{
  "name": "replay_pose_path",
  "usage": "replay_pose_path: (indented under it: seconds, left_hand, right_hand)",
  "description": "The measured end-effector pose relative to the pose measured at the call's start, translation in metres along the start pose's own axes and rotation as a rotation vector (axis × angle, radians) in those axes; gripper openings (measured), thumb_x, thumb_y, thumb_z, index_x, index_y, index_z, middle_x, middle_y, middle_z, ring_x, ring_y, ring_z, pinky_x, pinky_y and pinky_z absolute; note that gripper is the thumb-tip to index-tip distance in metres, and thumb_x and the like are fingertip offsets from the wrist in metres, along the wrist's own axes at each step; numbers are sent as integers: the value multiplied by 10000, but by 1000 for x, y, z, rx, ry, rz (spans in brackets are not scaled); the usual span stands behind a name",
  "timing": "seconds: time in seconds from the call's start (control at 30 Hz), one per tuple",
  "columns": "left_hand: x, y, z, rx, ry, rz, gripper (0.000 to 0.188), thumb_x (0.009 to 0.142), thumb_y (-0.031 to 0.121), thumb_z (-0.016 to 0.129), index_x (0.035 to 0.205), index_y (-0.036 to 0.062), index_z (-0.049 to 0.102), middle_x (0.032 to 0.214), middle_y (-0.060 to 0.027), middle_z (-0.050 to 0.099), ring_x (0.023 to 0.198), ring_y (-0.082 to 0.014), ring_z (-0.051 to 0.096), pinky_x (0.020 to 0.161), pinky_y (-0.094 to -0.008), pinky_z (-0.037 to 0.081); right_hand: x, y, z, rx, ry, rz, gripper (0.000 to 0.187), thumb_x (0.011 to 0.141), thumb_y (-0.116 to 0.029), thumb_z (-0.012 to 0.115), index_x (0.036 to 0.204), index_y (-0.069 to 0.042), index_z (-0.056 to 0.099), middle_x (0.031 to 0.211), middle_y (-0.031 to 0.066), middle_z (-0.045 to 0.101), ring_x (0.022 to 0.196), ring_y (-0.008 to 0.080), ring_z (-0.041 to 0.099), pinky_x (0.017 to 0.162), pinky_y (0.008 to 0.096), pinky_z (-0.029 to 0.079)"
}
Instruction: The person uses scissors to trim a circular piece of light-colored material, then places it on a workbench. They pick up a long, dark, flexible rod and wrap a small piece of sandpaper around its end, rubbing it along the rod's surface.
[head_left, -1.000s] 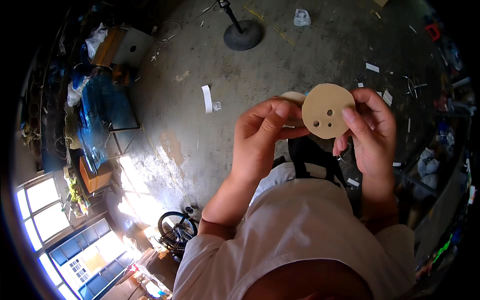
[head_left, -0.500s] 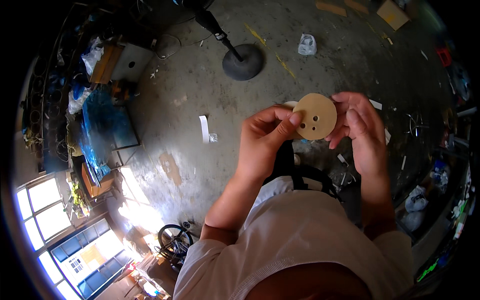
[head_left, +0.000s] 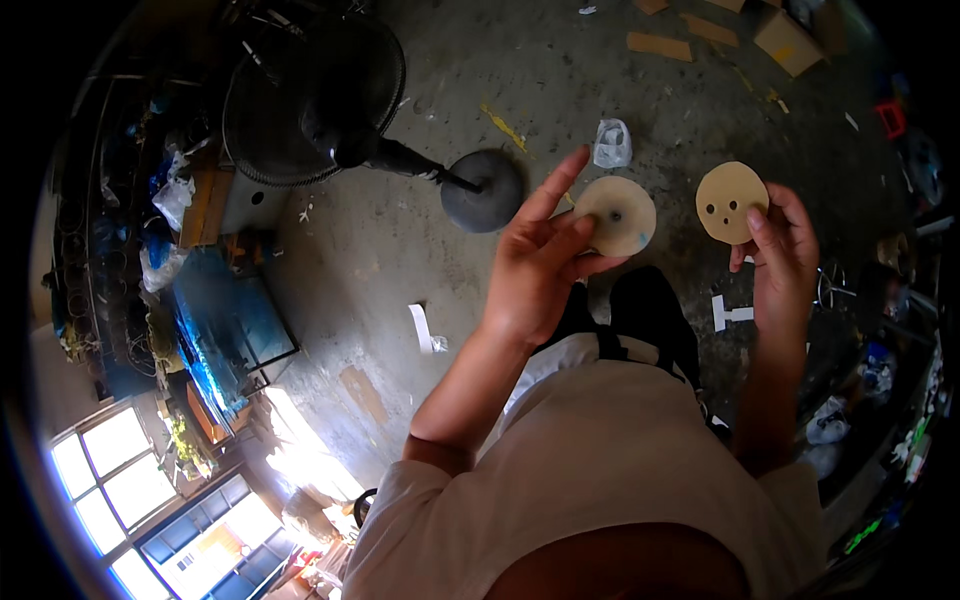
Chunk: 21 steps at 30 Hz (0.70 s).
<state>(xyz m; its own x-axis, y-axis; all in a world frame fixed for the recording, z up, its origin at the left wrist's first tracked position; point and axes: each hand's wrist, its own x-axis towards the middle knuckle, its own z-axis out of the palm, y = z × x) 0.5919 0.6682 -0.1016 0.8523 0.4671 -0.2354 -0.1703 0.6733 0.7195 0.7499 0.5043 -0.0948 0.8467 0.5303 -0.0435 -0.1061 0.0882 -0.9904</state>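
My left hand holds a round tan disc with a dark spot at its middle, pinched between thumb and fingers, index finger stretched upward. My right hand holds a second tan disc with three small holes, gripped at its lower right edge. The two discs are apart, side by side, held up in front of my chest above the concrete floor.
A standing fan with a round dark base stands on the concrete floor beyond my left hand. A blue cart and cluttered shelves sit at the left. A crumpled plastic bag, cardboard scraps and paper bits lie on the floor.
The two discs, earlier held together as one stack between both hands, are now separated, one in each hand. My view has also shifted, bringing the fan into the picture.
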Motion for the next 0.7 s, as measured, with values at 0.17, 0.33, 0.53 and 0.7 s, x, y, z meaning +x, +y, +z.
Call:
replay_pose_path:
  seconds: [0.17,0.33,0.53,0.7]
  left_hand:
    - [81,10,7,-87,-7,-7,599,882,-22,433,1432,53,207,1044,-127,618,1034,-274,599,867,-424,528]
    - [183,6,19,-29,78,13,507,895,34,466,1379,41,318,1090,-113,596,1021,-251,601,865,-404,524]
    - [297,-14,34,-134,362,25,371,917,101,494,1279,47,430,1148,-107,564,1050,-228,581,874,-380,512]
    - [376,13,53,-205,434,107,253,915,138,537,1158,78,503,1079,-55,587,969,-179,603,799,-322,536]
  right_hand:
    - [95,11,-30,52,-14,73,230,863,-131,604,1048,-6,548,826,65,596,585,104,523,501,241,411]
    - [220,16,-49,65,-87,91,225,868,-136,601,1043,-9,544,832,63,596,581,104,523,503,240,413]
    - [384,16,-65,-7,-198,155,212,877,-146,579,1041,-20,533,836,51,594,596,103,526,511,236,411]
    - [500,17,-41,21,-472,215,234,882,-135,525,1092,-32,520,910,53,584,692,108,539,532,232,405]
